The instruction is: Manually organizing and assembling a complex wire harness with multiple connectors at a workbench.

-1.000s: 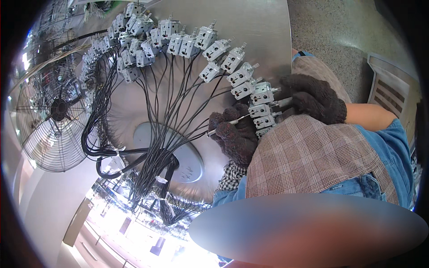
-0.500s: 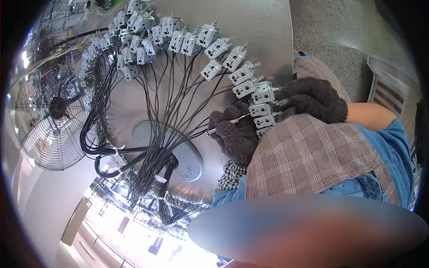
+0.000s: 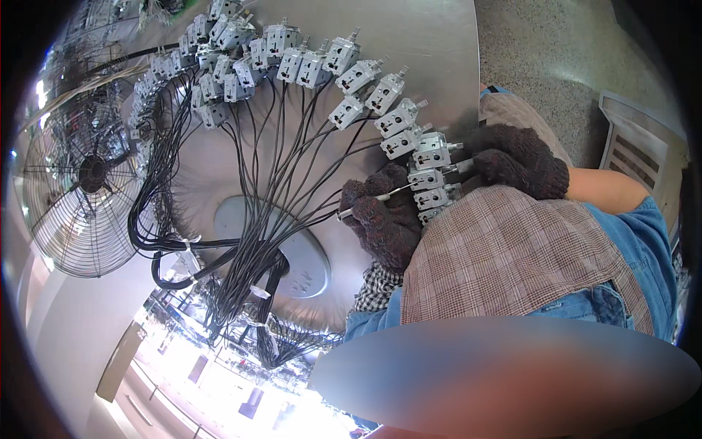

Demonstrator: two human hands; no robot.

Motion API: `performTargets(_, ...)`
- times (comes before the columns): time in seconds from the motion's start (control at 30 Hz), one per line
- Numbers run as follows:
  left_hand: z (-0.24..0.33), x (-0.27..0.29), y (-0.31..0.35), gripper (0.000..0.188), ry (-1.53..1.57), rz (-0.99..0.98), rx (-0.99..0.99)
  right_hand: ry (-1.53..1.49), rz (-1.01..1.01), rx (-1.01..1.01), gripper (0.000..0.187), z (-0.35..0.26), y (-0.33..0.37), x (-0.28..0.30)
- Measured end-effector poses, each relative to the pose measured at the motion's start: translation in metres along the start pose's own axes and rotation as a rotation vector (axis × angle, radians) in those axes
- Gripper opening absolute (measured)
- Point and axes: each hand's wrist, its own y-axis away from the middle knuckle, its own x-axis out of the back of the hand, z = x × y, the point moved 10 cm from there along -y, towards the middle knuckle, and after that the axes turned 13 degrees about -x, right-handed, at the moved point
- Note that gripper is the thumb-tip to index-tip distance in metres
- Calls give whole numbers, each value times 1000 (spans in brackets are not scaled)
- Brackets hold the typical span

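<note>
A dark knitted glove covers my left hand (image 3: 384, 219), whose curled fingers grip a thin metal pick-like tool (image 3: 395, 192). The tool points toward a grey metal box (image 3: 425, 179) in the curved row; contact at its tip is too small to make out. Across the row, my gloved right hand (image 3: 518, 162) is closed beside the ends of the boxes. A short metallic shaft (image 3: 459, 167) shows at its fingertips; whether it is a tool or part of a box, I cannot tell. Neighbouring grey boxes (image 3: 433, 150) have holes in their faces and small posts.
Black cables (image 3: 274, 219) fan out from a bundle to the boxes, over a shiny metal table (image 3: 431, 51) with an oval grey plate (image 3: 311, 267). A wire-cage fan (image 3: 91, 212) stands left. A slatted chair-like piece (image 3: 643, 143) is on the floor at right.
My right hand's fingertips have shifted slightly right, away from the box row, and more of the metallic shaft shows. My left hand stays nearly in place with its tool.
</note>
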Motion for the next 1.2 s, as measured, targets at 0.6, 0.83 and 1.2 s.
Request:
performTargets(0.6,-7,-16,-4,30,50,-120,88,-391,4,-148,32,24,4,-2)
performTargets(0.83,-8,-1,-2,30,31,-44,89,-344,-13,-154,31,20,3,-2)
performTargets(1.2,-11,-2,1,25,48,13,166,-439,44,-229,36,15,3,7)
